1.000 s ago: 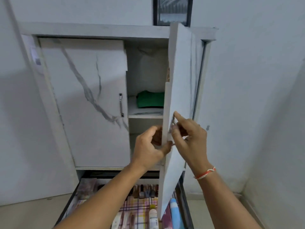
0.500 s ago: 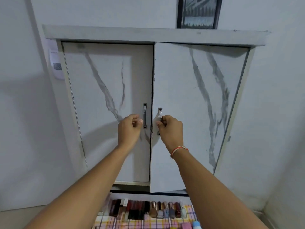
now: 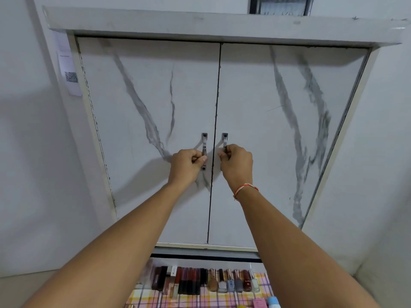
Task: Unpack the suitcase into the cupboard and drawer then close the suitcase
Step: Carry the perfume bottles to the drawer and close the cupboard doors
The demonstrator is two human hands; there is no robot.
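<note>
The white marble-pattern cupboard (image 3: 262, 138) fills the view with both doors closed flush. My left hand (image 3: 185, 164) grips the metal handle of the left door (image 3: 204, 141). My right hand (image 3: 236, 163) grips the handle of the right door (image 3: 224, 138). Below the doors, the drawer (image 3: 206, 255) stands pulled out, holding a row of cosmetic bottles (image 3: 206, 282) on a checked liner (image 3: 200, 300). The suitcase is out of view.
A paper sheet with a QR code (image 3: 70, 73) hangs on the wall left of the cupboard. A dark framed object (image 3: 281, 5) sits above the cupboard's top ledge. A plain wall closes the corner on the right.
The right door swung from wide open to fully closed. My left hand moved from the right door's edge to the left door's handle. My view shifted to face the doors squarely.
</note>
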